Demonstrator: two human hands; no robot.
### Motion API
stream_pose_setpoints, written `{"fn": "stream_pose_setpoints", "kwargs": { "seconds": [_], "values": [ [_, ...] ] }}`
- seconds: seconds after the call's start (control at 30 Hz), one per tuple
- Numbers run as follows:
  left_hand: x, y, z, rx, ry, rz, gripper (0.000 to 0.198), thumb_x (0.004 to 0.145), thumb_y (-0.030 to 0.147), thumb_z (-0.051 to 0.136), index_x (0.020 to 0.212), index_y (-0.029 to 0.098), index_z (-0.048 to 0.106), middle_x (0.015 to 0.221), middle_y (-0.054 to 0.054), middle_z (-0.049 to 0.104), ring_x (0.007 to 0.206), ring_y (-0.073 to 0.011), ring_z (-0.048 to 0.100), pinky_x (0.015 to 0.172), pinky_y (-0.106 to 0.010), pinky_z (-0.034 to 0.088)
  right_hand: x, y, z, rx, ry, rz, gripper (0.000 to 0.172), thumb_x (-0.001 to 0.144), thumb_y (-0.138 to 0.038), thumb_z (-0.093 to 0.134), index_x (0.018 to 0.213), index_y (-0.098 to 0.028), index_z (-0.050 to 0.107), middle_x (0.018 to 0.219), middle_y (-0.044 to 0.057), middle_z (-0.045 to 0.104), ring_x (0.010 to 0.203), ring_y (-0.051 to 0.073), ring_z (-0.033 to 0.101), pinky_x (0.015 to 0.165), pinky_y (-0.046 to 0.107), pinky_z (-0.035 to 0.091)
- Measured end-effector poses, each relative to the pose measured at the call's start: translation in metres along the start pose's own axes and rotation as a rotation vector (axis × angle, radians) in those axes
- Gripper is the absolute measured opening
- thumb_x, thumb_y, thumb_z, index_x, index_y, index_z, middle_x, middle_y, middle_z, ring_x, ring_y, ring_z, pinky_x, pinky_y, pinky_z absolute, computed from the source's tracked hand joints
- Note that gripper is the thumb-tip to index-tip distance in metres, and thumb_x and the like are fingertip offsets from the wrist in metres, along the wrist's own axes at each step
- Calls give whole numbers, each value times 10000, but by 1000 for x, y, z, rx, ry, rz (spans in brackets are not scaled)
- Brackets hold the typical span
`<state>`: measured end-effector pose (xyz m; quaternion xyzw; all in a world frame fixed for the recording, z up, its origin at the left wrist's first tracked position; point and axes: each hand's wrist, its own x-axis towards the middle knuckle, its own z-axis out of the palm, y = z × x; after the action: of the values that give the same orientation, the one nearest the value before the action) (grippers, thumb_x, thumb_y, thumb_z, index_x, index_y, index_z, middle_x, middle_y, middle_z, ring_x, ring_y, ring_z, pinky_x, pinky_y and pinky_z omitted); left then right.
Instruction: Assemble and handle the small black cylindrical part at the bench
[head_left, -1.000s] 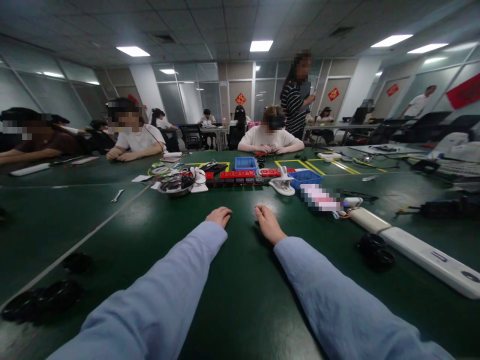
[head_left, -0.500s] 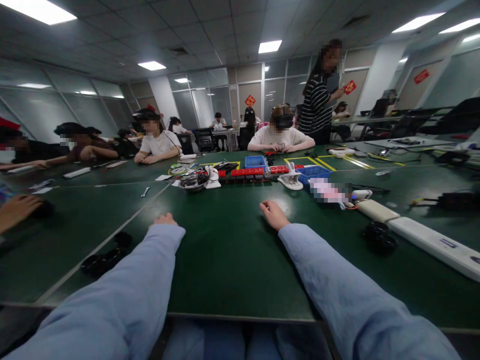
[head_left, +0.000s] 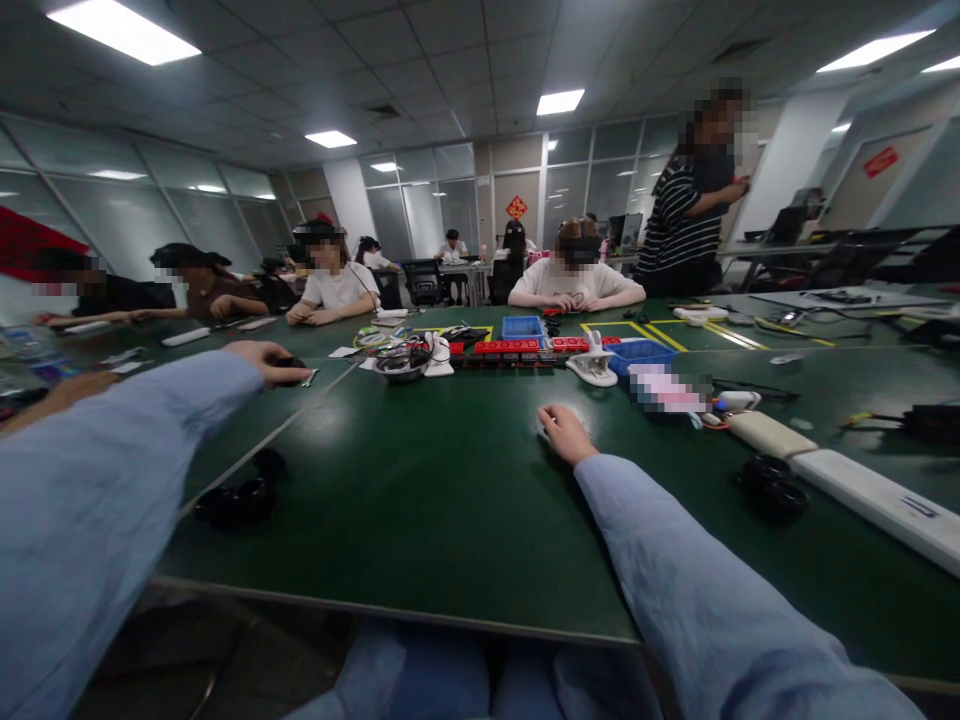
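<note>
Your left hand (head_left: pixel 264 360) had swung away from the middle of the desk (head_left: pixel 450 470), where it lay beside your right hand (head_left: pixel 564 432) a second earlier. It was now stretched far out to the left, fingers curved down over a small dark piece (head_left: pixel 289 362) just beside a little wrench (head_left: pixel 310 377); whether you actually gripped the piece could not be told. Your right hand had stayed put, knuckles up, loosely curled and empty on the desk, so the reach was the left hand's alone. The desk top was smooth dark green matting with a faint sheen, the wrench thin and bright metal. A cluster of matt black round parts (head_left: pixel 238 500) lay near the desk's front edge.
</note>
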<state>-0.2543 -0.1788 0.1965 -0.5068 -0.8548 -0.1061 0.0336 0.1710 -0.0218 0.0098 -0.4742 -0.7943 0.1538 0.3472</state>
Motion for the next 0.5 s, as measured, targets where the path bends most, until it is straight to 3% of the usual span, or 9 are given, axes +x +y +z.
{"fn": "stream_pose_setpoints", "kwargs": {
  "seconds": [0.1,0.27,0.33,0.5],
  "values": [
    [-9,-37,-1,-164,-96,-59,724,484,713,446,894,120,515,715,48,571,717,-94,500,708,-211,384,0,-3,-1,-13,-12,-5,366,792,-393,300,831,-136,558,807,69,563,780,142,482,695,244,342],
    [-24,-80,30,-541,-168,-251,711,506,654,497,987,142,389,810,45,550,724,-78,507,636,-181,412,-1,-6,-2,-32,-13,-17,356,793,-382,306,831,-136,560,818,74,570,786,151,485,700,252,342],
    [-26,-90,37,-483,-200,-255,761,464,622,551,1029,148,361,794,48,559,700,-87,519,645,-188,411,-2,-6,-3,-36,-14,-18,350,792,-379,311,822,-137,561,811,72,572,780,151,488,695,251,344],
    [-24,-104,49,-119,-205,-65,739,317,589,618,923,193,468,755,83,587,834,-135,505,758,-198,371,-2,-6,-4,-62,-24,-13,350,789,-383,313,783,-145,570,770,64,570,762,152,489,674,249,346]
  ]
}}
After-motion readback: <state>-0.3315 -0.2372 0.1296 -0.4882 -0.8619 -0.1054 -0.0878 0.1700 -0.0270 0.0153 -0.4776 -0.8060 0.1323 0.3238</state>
